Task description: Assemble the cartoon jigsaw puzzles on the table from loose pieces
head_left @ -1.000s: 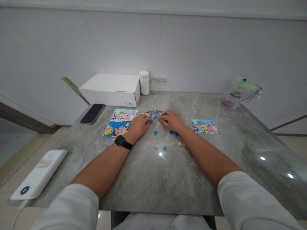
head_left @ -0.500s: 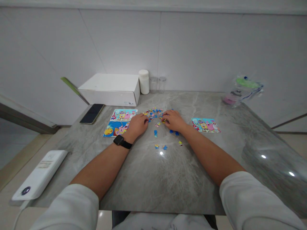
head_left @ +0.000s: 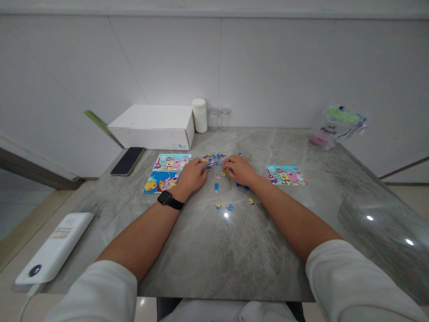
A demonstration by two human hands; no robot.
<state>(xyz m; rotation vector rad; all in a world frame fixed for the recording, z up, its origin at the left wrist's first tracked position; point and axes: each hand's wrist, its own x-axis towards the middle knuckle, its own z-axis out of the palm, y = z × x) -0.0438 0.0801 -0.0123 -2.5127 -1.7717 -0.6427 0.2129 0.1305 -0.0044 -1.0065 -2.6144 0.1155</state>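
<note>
Both flank your pile: left hand, right hand!
Can't tell either grip; card right of pile, likely for viewing.

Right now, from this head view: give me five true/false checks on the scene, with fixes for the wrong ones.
1. The left hand and the right hand are both at the cluster of puzzle pieces. True.
2. The watch is on the right wrist. False: the watch is on the left wrist.
3. The white bottle stands between the white box and the two clear jars. True.
4. The phone lies on top of the white box. False: the phone lies on the table.
5. One picture card lies to the right of the right hand. True.
</note>
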